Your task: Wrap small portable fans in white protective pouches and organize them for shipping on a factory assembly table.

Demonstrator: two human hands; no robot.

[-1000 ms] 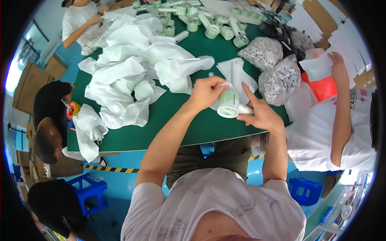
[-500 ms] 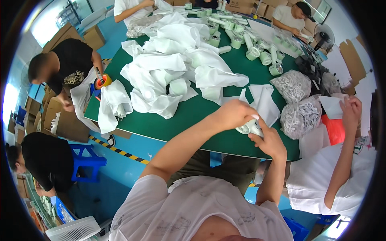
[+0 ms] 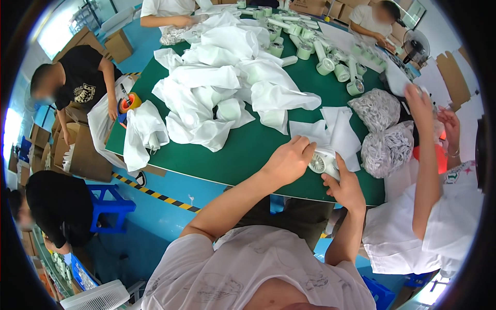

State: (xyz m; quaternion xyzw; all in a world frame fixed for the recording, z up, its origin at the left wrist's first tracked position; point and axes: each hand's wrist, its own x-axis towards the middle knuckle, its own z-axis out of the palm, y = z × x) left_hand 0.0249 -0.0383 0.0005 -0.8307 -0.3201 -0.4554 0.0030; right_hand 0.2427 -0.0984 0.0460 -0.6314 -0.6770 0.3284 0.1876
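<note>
As left hand [image 3: 293,159] bunches fingers, exact grip unclear, at head of pale, round-headed plastic handheld fan [image 3: 317,164], right hand [image 3: 345,187] grips handle above green tabletop's [image 3: 243,168] six-o'clock edge. Thin white bags [image 3: 344,135] lie at one. Step looks like bagging; next move calls for steady handle.

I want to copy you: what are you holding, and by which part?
A small fan. The right hand grips its handle; the left hand is at its round head, exact grip hidden.
</note>
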